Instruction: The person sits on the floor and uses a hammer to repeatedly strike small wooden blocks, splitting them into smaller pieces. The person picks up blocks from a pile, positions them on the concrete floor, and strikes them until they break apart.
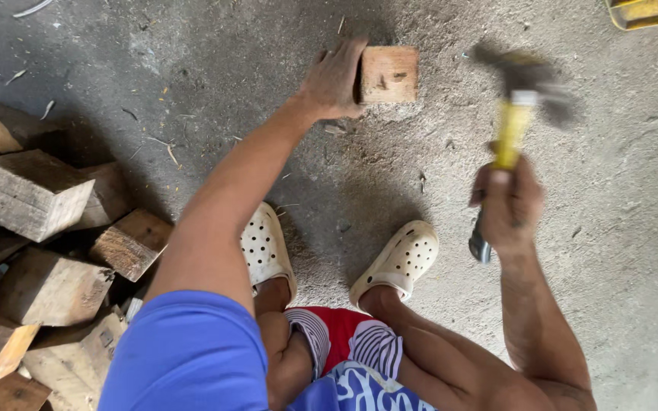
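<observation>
My left hand (334, 80) grips the left side of a small square wooden block (390, 74) that rests on the concrete floor in front of me. My right hand (506, 202) is closed around the yellow handle of a hammer (513, 125). The hammer's dark head is blurred and raised to the right of the block, a short way from it. I am crouching, with both feet in cream perforated clogs (401, 259) just below the block.
A pile of rough wooden blocks (36, 194) lies at the left, close to my left foot. A yellow object (649, 11) sits at the top right corner. The grey floor (634, 190) is dusty with scattered wood splinters.
</observation>
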